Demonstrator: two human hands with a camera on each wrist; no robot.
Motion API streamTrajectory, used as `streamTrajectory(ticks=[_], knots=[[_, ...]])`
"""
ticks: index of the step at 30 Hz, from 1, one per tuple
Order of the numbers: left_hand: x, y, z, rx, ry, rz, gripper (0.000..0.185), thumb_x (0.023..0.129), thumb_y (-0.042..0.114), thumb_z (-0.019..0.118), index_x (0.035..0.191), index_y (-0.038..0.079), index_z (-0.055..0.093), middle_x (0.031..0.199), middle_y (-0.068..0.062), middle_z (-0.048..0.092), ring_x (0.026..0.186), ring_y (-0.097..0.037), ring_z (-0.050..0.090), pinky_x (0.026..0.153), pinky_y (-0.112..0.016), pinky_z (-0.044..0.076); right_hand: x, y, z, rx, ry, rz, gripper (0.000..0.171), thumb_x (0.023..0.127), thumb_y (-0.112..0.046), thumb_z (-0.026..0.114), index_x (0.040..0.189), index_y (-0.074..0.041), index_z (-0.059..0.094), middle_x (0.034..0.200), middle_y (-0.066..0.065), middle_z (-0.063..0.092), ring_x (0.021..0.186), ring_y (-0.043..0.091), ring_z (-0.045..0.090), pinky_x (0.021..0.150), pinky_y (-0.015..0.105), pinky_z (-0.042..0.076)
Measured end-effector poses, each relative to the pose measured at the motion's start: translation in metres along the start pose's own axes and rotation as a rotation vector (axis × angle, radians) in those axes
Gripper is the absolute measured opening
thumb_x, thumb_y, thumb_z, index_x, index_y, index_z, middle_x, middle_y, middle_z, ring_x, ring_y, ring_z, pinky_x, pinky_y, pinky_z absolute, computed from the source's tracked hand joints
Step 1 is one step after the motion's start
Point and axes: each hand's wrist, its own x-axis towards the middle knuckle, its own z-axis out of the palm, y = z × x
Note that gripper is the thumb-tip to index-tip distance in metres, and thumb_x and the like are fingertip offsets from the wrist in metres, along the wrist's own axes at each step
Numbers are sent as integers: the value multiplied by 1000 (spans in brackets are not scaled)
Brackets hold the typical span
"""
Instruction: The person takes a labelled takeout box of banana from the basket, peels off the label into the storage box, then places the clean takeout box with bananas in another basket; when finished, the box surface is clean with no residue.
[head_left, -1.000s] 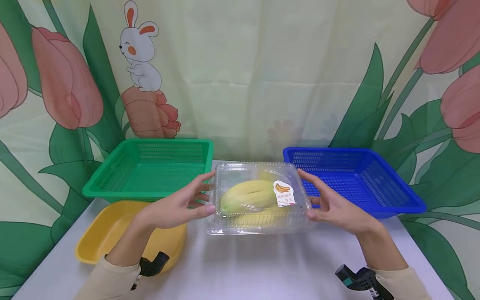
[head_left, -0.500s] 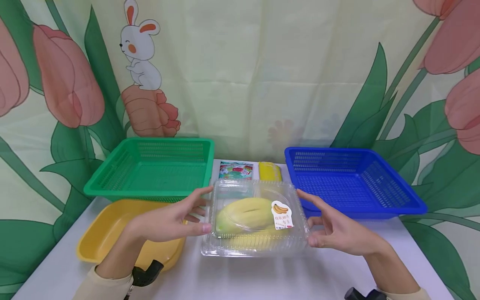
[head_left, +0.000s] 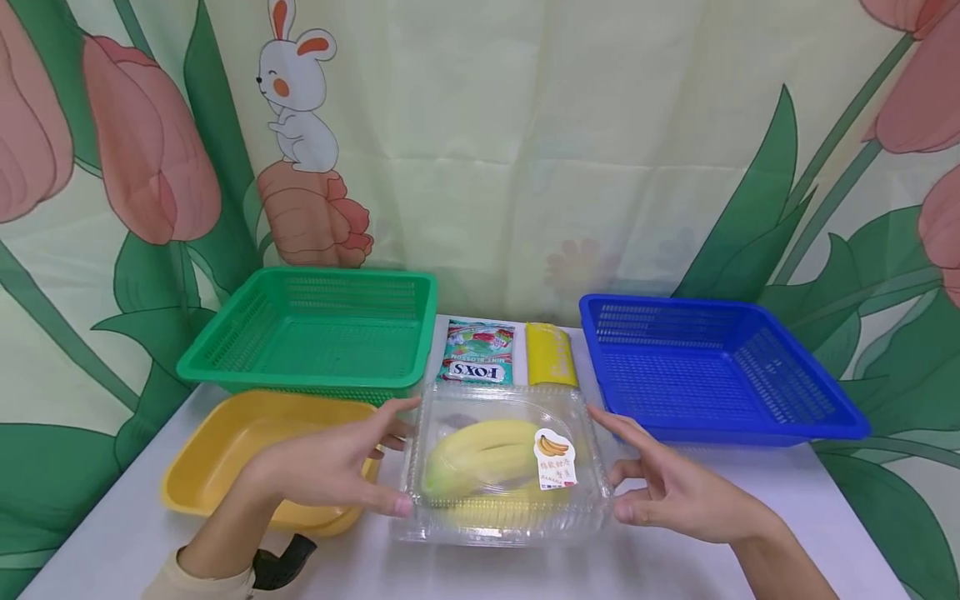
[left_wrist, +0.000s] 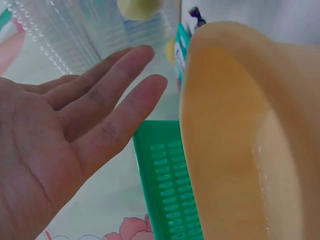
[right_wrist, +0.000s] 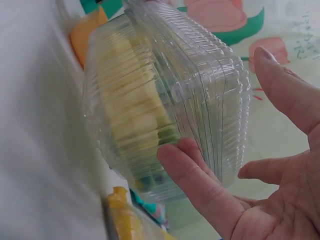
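A clear plastic clamshell box (head_left: pixel 502 500) with yellow bananas (head_left: pixel 480 450) and a banana sticker sits low over the white table (head_left: pixel 660 567), near its front edge. My left hand (head_left: pixel 375 462) is at the box's left side, fingers straight and thumb against the front left corner. My right hand (head_left: pixel 637 483) flanks the right side the same way. In the right wrist view the fingers (right_wrist: pixel 200 185) of the right hand (right_wrist: pixel 260 190) press the box (right_wrist: pixel 165 110). In the left wrist view, the left hand (left_wrist: pixel 75 140) is spread flat beside the box's ribbed wall (left_wrist: pixel 75 35).
A green basket (head_left: pixel 315 333) stands at the back left and a blue basket (head_left: pixel 712 367) at the back right. Between them lie a FOX'S candy packet (head_left: pixel 478 354) and a yellow packet (head_left: pixel 550 357). A yellow tray (head_left: pixel 232 442) lies under my left forearm. A printed curtain hangs behind.
Both hands have brought the banana box toward me and downward, uncovering the candy packet and the yellow packet behind it.
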Motion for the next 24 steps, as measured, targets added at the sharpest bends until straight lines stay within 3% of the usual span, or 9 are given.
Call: streamTrajectory(ticks=[5, 12, 17, 24], knots=[[2, -1, 3, 28, -28, -36, 111, 88, 50, 78, 164, 12, 6, 150, -8, 47, 135, -25, 50, 108, -49, 49, -2, 2, 0, -14, -10, -5, 91, 99, 6, 61, 167, -15, 5, 164, 19, -7, 113, 28, 64, 79, 35, 61], [3, -9, 8, 7, -39, -48, 111, 88, 49, 79, 164, 10, 7, 153, -12, 47, 126, -22, 56, 96, -39, 54, 0, 2, 0, -40, -47, 45, 91, 100, 3, 59, 167, -18, 2, 167, 20, -15, 114, 29, 65, 82, 36, 61], [4, -13, 8, 18, -43, -46, 111, 88, 46, 80, 164, 7, 10, 153, -13, 48, 126, -23, 56, 96, -41, 54, -1, 3, 2, -63, -53, 75, 89, 101, 1, 59, 167, -17, 0, 165, 25, -24, 114, 27, 66, 86, 34, 60], [5, -13, 7, 69, -45, -82, 111, 84, 46, 83, 164, 8, 15, 148, -9, 53, 125, -22, 56, 96, -42, 55, -6, 11, 6, 1, -83, 77, 87, 103, 3, 54, 167, -18, -1, 163, 27, -25, 115, 26, 66, 90, 33, 58]])
